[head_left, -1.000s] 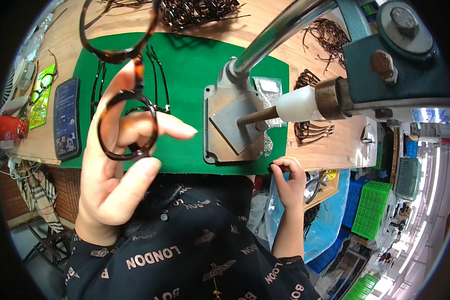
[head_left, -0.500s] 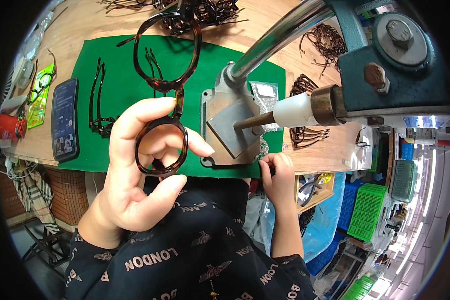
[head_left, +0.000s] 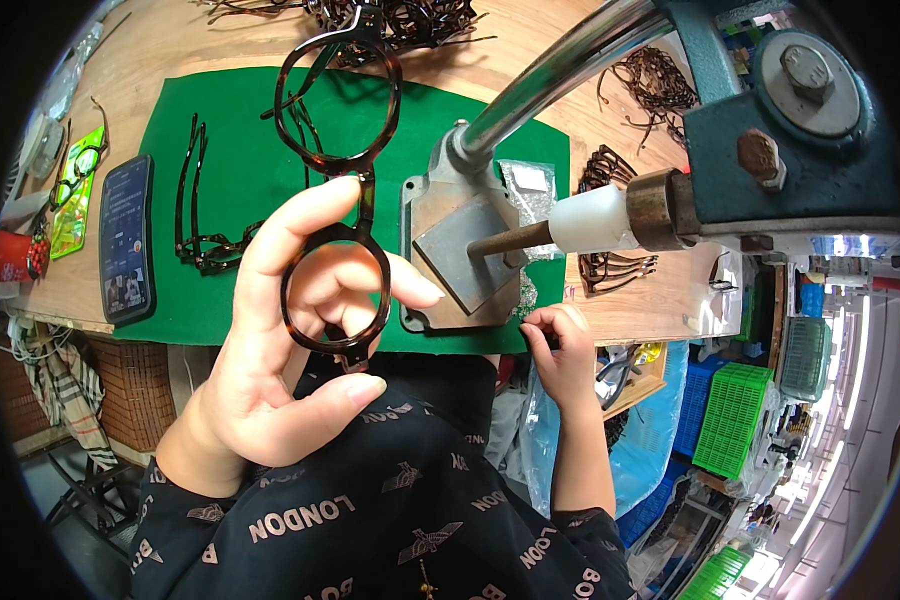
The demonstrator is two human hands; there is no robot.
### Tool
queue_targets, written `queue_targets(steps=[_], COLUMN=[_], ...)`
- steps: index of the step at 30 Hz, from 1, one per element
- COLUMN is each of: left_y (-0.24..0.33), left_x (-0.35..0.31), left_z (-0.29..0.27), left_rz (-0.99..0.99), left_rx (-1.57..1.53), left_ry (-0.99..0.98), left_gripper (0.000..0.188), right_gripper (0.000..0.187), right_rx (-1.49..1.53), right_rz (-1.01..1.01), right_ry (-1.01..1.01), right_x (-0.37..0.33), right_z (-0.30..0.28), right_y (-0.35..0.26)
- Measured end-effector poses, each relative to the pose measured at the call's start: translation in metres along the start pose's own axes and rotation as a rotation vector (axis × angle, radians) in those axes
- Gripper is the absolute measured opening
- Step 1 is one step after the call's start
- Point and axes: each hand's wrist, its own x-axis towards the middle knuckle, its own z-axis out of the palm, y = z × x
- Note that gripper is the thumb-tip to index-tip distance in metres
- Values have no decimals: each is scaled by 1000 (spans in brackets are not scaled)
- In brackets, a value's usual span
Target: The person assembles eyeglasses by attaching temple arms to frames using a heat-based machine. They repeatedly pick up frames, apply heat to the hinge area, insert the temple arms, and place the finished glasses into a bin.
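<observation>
My left hand (head_left: 265,385) holds up a tortoiseshell eyeglass frame (head_left: 366,208) with two round rims, one above the other. The index finger reaches up beside the bridge, the thumb is at the lower rim's end, and other fingers show through that rim. No lenses can be made out. At the front edge of the green mat (head_left: 240,120), my right hand (head_left: 564,352) is closed, thumb and index finger together; whatever they pinch is hidden. Right of the eyeglass frame stands a bench press with a square steel plate (head_left: 455,230), a rod and a white sleeve (head_left: 592,218).
Folded eyeglass frames (head_left: 215,250) lie on the mat's left, beside a phone (head_left: 128,240). A tangled pile of frames (head_left: 420,30) sits at the back. More frames (head_left: 615,268) lie right of the press, whose heavy teal head (head_left: 800,190) overhangs the right side. An open drawer (head_left: 635,385) is below.
My left hand and the eyeglass frame have shifted slightly right, and the frame has turned a little, showing more of a temple behind the upper rim. My right hand has barely moved.
</observation>
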Motion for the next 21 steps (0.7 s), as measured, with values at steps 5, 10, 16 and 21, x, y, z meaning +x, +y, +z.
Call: queue_targets(steps=[5,10,16,21], left_y=[-3,-4,-10,-16], left_x=[0,0,2,6], left_z=[0,-1,0,6], left_rz=[26,39,81,-8], left_rx=[3,21,49,-11], left_ry=[-30,-73,-149,-268], left_gripper=[93,92,94,90], right_gripper=[9,10,7,8], right_rx=[-76,-181,-261,-143], right_rz=[-66,-101,-75,-40], right_ry=[-9,-26,-48,-38], right_x=[4,6,5,12], right_z=[0,2,-2,-28], right_y=[-4,-10,-18,-49])
